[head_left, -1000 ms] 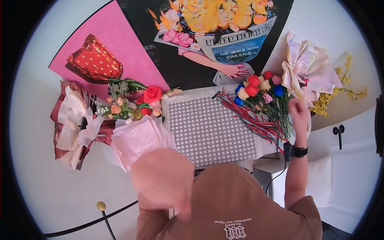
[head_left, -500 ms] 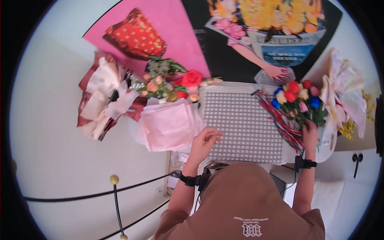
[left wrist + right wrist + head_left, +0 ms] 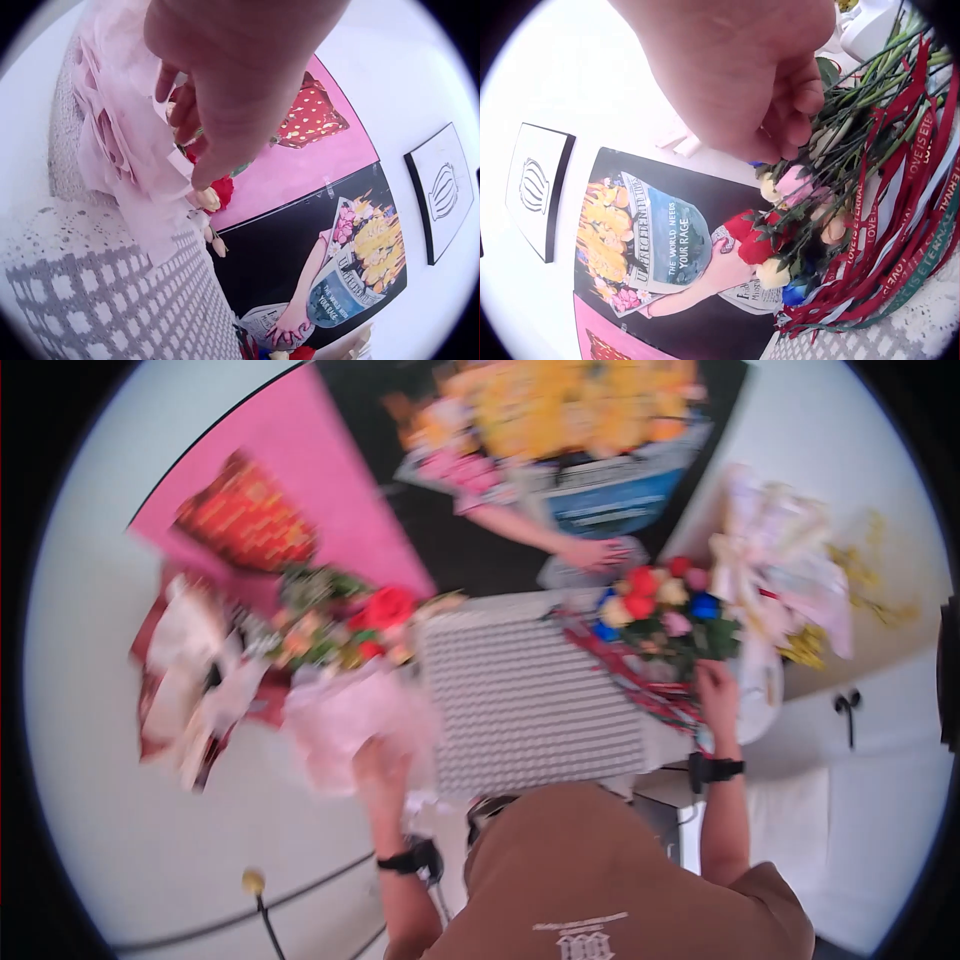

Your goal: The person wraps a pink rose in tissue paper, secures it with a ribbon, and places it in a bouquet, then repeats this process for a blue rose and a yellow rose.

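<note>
At the front edge of a stack of pale pink wrapping paper (image 3: 345, 710) is my left hand (image 3: 383, 772). Its fingers (image 3: 182, 112) bend loosely beside the sheets, and a gap shows between them and the thumb. My right hand (image 3: 716, 695) is over the stems of a pile of roses (image 3: 769, 232) in red, cream, pink and blue. Loosely curled, its fingers (image 3: 799, 101) are right at the green stems (image 3: 862, 97). Red, white and green printed ribbons (image 3: 877, 202) lie along those stems.
A grey checked mat (image 3: 530, 700) lies between the hands. Behind the paper is a mixed bouquet (image 3: 325, 625), with wrapped paper (image 3: 185, 660) to its left. An iridescent wrap (image 3: 775, 550) and yellow sprigs (image 3: 805, 645) stand at right. A painted board (image 3: 450, 550) leans behind.
My left hand came down from close to the camera, passed over the mat's left side, and is now at the pink paper. The right hand moved nearer along the stems; the head view swung.
</note>
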Demonstrator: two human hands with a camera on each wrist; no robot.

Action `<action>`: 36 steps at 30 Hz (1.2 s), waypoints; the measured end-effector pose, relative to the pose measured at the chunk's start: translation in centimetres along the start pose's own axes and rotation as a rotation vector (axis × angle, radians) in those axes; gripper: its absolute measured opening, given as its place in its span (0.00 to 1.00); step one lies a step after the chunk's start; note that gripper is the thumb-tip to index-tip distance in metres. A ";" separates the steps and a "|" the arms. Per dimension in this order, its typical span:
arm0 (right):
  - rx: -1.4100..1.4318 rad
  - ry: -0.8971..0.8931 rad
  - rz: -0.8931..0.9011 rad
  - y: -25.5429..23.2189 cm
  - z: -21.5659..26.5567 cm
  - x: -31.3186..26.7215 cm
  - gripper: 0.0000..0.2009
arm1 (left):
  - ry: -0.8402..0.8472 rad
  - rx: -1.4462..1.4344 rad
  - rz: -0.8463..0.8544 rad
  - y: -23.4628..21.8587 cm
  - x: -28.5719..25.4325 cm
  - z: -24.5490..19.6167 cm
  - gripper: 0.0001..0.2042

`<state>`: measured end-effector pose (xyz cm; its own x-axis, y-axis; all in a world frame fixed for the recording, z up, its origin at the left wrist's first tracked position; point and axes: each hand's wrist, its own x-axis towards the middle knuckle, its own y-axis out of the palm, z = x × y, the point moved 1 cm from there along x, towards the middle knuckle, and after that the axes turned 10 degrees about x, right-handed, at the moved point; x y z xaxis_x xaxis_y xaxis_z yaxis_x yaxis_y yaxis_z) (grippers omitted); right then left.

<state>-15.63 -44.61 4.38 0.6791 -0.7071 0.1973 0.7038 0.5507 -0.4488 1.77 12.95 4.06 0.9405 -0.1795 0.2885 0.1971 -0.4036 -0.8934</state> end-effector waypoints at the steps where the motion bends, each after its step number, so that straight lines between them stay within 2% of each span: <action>1: 0.028 -0.017 -0.024 -0.4 0.7 -0.4 0.07 | -0.003 0.037 -0.024 1.2 -0.2 1.0 0.27; 3: 0.073 0.002 -0.054 -1.1 2.6 -1.0 0.06 | 0.035 0.216 0.083 1.3 0.3 0.9 0.32; 6: 0.053 0.020 -0.111 -2.6 3.4 -1.5 0.06 | 0.049 0.171 0.142 1.7 1.2 0.8 0.26; 8: 0.021 -0.004 -0.138 -3.4 3.1 -1.8 0.06 | -0.163 -0.060 0.181 2.5 1.1 2.1 0.20; 9: 0.030 0.006 -0.158 -3.9 2.9 -2.1 0.06 | -0.049 0.019 0.101 2.0 1.3 1.8 0.16; 10: 0.043 0.014 -0.176 -4.3 2.6 -2.1 0.06 | -0.042 0.018 0.100 2.1 1.4 2.0 0.16; 12: 0.129 0.037 -0.254 -5.9 1.6 -1.7 0.07 | -0.239 -0.122 0.018 2.3 1.3 2.9 0.12; 13: 0.214 0.057 -0.329 -7.0 1.3 -1.1 0.07 | -0.237 -0.123 0.019 2.0 1.7 2.2 0.12; 15: 0.258 0.122 -0.484 -10.7 1.0 0.7 0.09 | -0.281 -0.221 -0.196 0.6 2.6 1.0 0.13; 17: 0.460 0.163 -0.636 -14.1 0.1 3.5 0.13 | -0.232 -0.274 -0.218 -0.7 3.5 -0.5 0.14; 19: 0.481 0.153 -0.621 -16.2 1.4 6.2 0.15 | -0.187 -0.328 -0.243 -1.7 3.8 -1.8 0.15; 21: 0.505 0.136 -0.604 -17.4 3.5 8.2 0.17 | -0.268 -0.238 -0.049 -1.9 3.8 -3.2 0.10; 22: 0.456 0.190 -0.455 -17.3 5.0 9.0 0.19 | -0.271 -0.241 -0.057 -1.8 3.8 -4.6 0.10; 23: 0.406 0.245 -0.306 -16.9 5.9 9.9 0.22 | -0.159 -0.301 -0.072 -1.7 3.8 -6.3 0.08; 24: 0.409 0.243 -0.300 -16.4 6.2 10.6 0.22 | -0.045 -0.355 -0.084 -1.7 3.6 -7.6 0.07; 27: 0.400 0.425 -0.141 -15.1 5.7 13.4 0.30 | 0.040 -0.454 0.004 0.3 3.2 -9.0 0.10; 34: 0.323 0.487 -0.176 -13.5 1.9 17.2 0.34 | 0.044 -0.452 0.076 1.6 2.0 -10.0 0.10; 36: 0.148 0.425 -0.210 -13.6 1.2 17.6 0.33 | -0.041 -0.476 0.125 1.5 1.7 -9.8 0.10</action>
<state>-12.97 -64.01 15.05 0.3960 -0.9108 -0.1167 0.8593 0.4124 -0.3026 0.98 3.20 6.59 0.9609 -0.2215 0.1665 -0.0578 -0.7479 -0.6613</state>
